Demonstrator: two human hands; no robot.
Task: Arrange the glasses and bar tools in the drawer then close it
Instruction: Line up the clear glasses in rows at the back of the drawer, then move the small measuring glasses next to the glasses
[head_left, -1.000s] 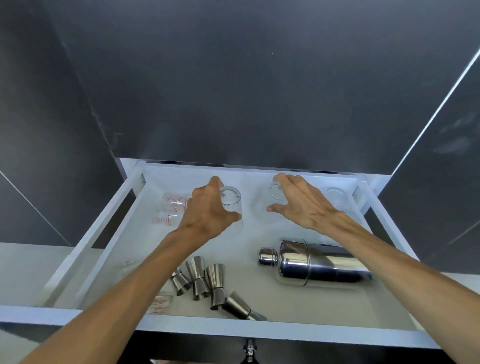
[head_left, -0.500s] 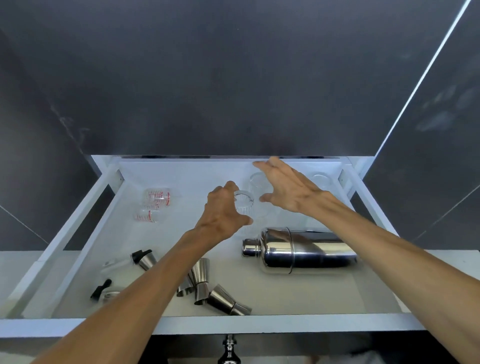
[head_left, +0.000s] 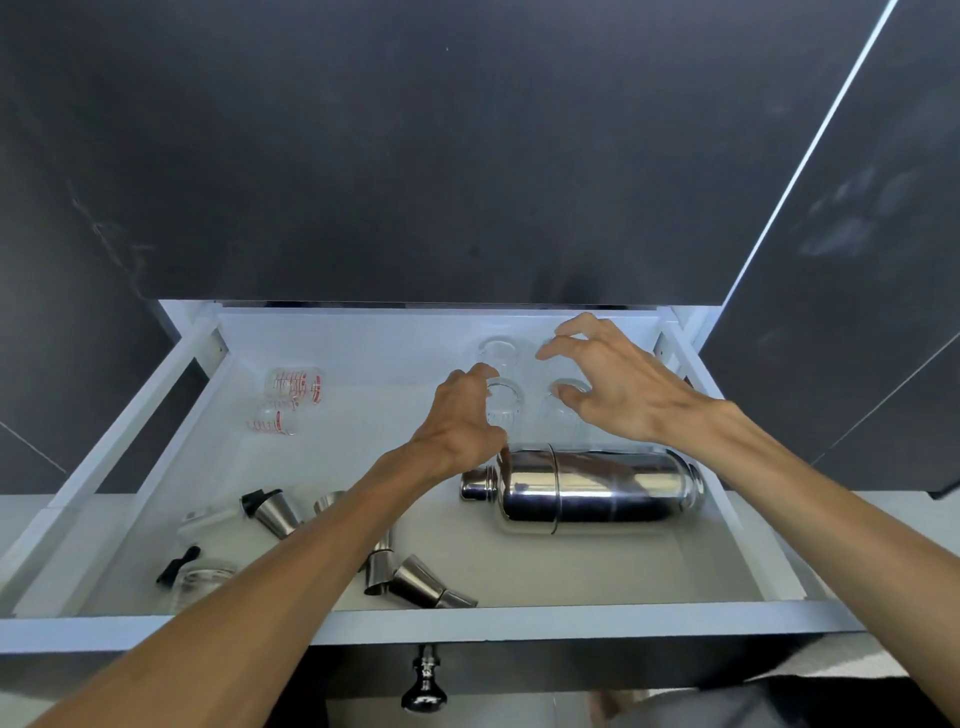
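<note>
The white drawer (head_left: 571, 623) is pulled open. At its back right, my left hand (head_left: 460, 423) is closed around a clear ribbed glass (head_left: 505, 402) that stands upright. Another clear glass (head_left: 496, 351) stands just behind it. My right hand (head_left: 618, 387) hovers with its fingers spread and curled over a third clear glass (head_left: 563, 410), thumb at the rim. A steel cocktail shaker (head_left: 587, 483) lies on its side in front of both hands. Steel jiggers (head_left: 415, 590) lie at the front, partly hidden by my left forearm.
Two small measuring glasses with red marks (head_left: 293, 387) sit at the back left. A steel pourer with a black tip (head_left: 270, 509), a black stopper (head_left: 179, 564) and a clear glass (head_left: 202, 582) lie at the front left. A metal knob (head_left: 425, 680) sticks out below the drawer front. A dark wall rises behind.
My left hand has carried the ribbed glass rightward, in front of the back glass. My right hand has let go of the back glass and moved right over another glass.
</note>
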